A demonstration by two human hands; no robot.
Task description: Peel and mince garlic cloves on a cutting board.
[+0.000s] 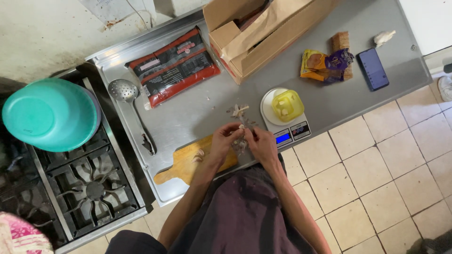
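Under both hands runs a long steel counter [329, 106], its bare top stretching away beyond the fingers. Far off to the left hand's side, past the counter's end, a gas stove [89, 188] carries an upturned teal bowl [49, 114]. Straight ahead of the hands, at the counter's far edge, an open cardboard box [256, 35] lies tilted, and beyond the left hand lies a flat red and black packet [174, 66], with a slotted metal ladle [129, 106] just beside it. Beneath the left wrist a wooden cutting board [181, 167] rests with a few pale cloves on it. Just beyond the right hand sits a small kitchen scale [286, 124] bearing a yellow cup [287, 105] with pale pieces inside. Farther out past the right hand lie crumpled yellow and purple wrappers [325, 63], a dark phone [373, 68] and a whole garlic bulb [384, 36].

The left hand [223, 141] and the right hand [259, 141] meet close together over the counter's near edge, fingertips curled inward and pinching a small garlic clove [241, 128] between them. Loose papery skins [238, 111] lie just ahead of the fingertips, near the scale. Whether the clove's skin is partly off is too small to tell.
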